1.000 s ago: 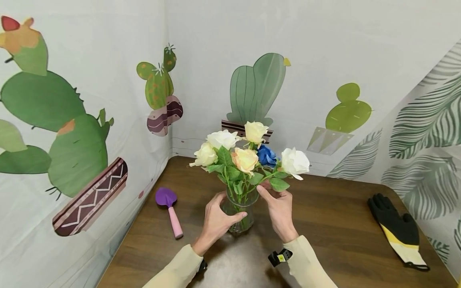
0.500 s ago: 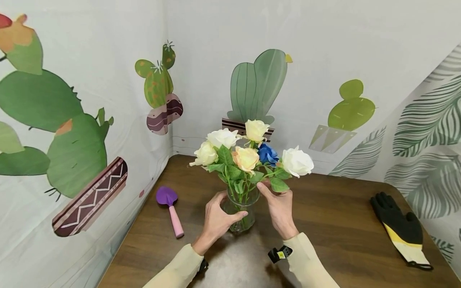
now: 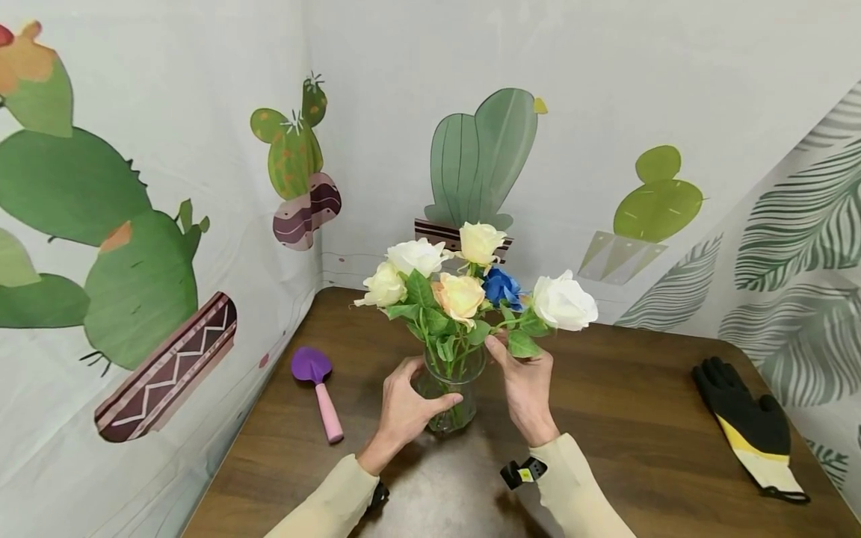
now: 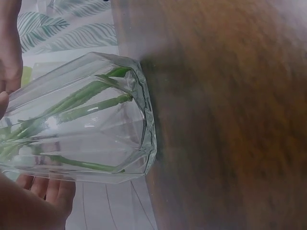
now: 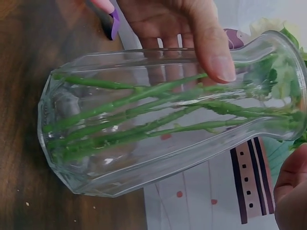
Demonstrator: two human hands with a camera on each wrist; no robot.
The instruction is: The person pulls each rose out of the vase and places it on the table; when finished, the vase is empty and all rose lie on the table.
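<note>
Head view. Beyond the hands we see a pale backdrop (image 3: pixel 578 90) printed with cacti and leaves; beneath them is a dark wooden table (image 3: pixel 625 388). Between the hands stands the glass vase (image 3: pixel 460 420), upright on the wood, its roses (image 3: pixel 460 297) fanning out above the rim. The left hand (image 3: pixel 406 403) holds the vase, fingers round the side and thumb across the front; we judge that this broad grasp steadies the glass. The right hand (image 3: pixel 528 388) is raised at the opposite side of the rim, under the large white rose (image 3: pixel 566 300). Leaves partly cover its fingers, so we cannot tell whether it pinches anything, though its position suggests attention to that flower. Left of the left hand lies a trowel (image 3: pixel 323 403); well to the right of the right hand lies a glove (image 3: pixel 748 426). So placed, we judge, both leave the hands room.

Left wrist view. We see the stems (image 4: pixel 98 106) running toward the vase's base, with the left hand's fingers behind the glass and the right hand opposite.

Right wrist view. We see the left thumb laid along the glass below the neck. Inside, the stems cross, which probably helps the roses spread. The right hand is just beside the flared rim; contact is unclear.
</note>
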